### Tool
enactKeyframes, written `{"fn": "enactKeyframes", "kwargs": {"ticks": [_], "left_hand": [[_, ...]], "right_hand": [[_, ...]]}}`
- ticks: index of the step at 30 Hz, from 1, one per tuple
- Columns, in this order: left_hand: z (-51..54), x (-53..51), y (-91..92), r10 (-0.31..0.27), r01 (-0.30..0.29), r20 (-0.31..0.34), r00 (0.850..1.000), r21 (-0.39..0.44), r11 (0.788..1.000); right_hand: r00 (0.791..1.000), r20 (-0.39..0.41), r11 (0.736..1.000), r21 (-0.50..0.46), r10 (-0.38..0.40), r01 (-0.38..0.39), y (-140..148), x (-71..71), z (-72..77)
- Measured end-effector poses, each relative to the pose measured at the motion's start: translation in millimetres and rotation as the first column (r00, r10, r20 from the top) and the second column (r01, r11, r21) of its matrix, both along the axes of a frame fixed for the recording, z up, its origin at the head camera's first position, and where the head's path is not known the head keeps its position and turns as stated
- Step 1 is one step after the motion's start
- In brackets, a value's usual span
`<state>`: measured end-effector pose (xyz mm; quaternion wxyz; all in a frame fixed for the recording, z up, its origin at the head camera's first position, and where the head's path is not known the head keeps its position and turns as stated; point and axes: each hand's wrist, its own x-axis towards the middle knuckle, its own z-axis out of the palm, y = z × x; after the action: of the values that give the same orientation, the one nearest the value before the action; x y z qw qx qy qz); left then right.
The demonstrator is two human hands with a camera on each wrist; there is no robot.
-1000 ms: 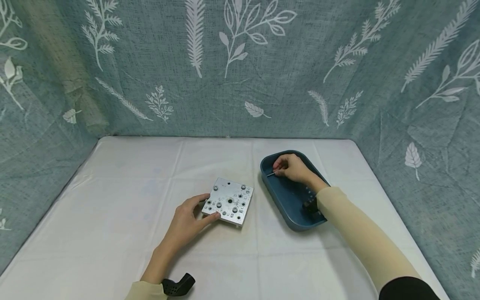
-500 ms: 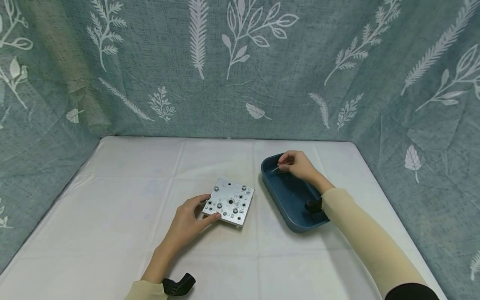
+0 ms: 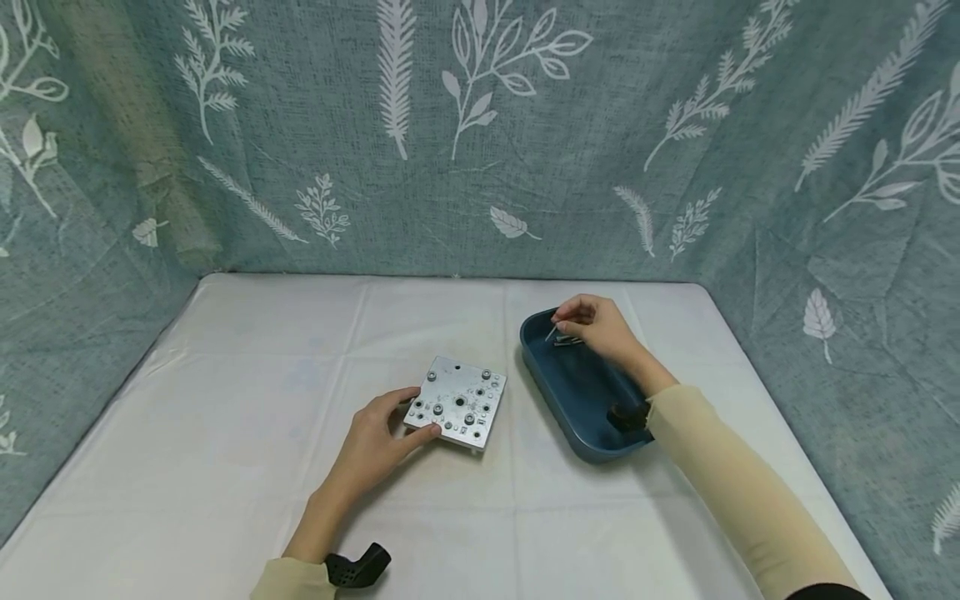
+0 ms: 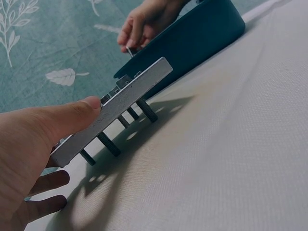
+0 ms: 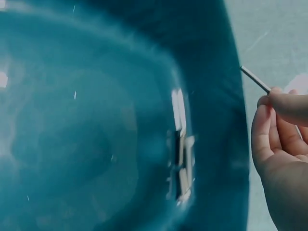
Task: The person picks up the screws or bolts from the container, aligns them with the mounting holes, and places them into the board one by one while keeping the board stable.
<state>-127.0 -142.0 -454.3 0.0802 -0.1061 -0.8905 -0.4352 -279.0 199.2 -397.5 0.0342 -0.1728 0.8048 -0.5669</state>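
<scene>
My left hand [image 3: 378, 437] grips the left edge of a square silver metal plate [image 3: 459, 385], thumb at the near side and fingers at the far side. Screw heads and holes dot its top. Threaded screw shafts [image 4: 109, 144] stick out below, over the plate's shadow; whether they touch the cloth I cannot tell. Between thumb and fingertips, my right hand [image 3: 606, 333] pinches a thin metal pin [image 5: 255, 79] over the far end of a dark blue tray [image 3: 553, 406]. Several similar short metal pins [image 5: 188, 159] lie inside the tray at that end.
White cloth [image 3: 247, 433] covers the table. A grey-green leaf-patterned curtain [image 3: 420, 217] rises behind it and along both sides. Black wrist cameras sit at my left wrist [image 3: 358, 568] and right wrist [image 3: 627, 417], the right one over the tray's near end.
My right hand has risen a little from inside the tray with the pin, which now points more steeply. The pins lying below it have come into view. My left hand and the plate stay put.
</scene>
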Motion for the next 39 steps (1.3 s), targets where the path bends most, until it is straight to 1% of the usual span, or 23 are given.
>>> {"fn": "enactKeyframes", "kwargs": {"ticks": [3,7,12,15,18,21,26,33,39], "left_hand": [[-0.6,-0.2,-0.2,0.004,-0.004,0.005,1.000,-0.005,1.000],[-0.9,-0.5,0.0,0.008,-0.008,-0.002,1.000,-0.012,1.000],[-1.1,-0.9,0.8,0.001,-0.001,-0.008,1.000,-0.010,1.000],[-0.9,-0.7,0.9,0.001,-0.001,-0.011,1.000,-0.012,1.000],[-0.4,-0.3,0.9,0.002,-0.003,-0.012,1.000,-0.017,1.000],[-0.1,0.0,0.5,0.008,-0.008,-0.016,1.000,-0.028,1.000],[0.3,0.5,-0.1,0.012,-0.013,-0.033,0.999,-0.035,0.999],[1.2,1.7,-0.3,0.009,-0.011,-0.045,0.999,-0.042,0.999],[1.6,1.6,-0.4,0.001,-0.002,-0.047,0.999,-0.018,1.000]], "right_hand": [[0.999,0.006,0.998,-0.057,0.034,-0.034,-6,8.3,6.5],[0.996,0.022,0.991,-0.102,0.090,-0.087,-16,18.3,13.4],[0.987,0.054,0.974,-0.177,0.153,-0.141,-27,27.5,14.3],[0.978,0.058,0.961,-0.208,0.199,-0.183,-36,33.3,14.4],[0.973,0.049,0.958,-0.192,0.227,-0.214,-47,39.8,15.7],[0.969,0.038,0.959,-0.154,0.244,-0.236,-58,46.1,16.4],[0.963,0.024,0.956,-0.126,0.270,-0.265,-75,55.0,12.2],[0.958,0.004,0.950,-0.132,0.286,-0.283,-96,62.0,3.2],[0.947,0.015,0.937,-0.149,0.320,-0.315,-116,65.0,-6.0]]}}
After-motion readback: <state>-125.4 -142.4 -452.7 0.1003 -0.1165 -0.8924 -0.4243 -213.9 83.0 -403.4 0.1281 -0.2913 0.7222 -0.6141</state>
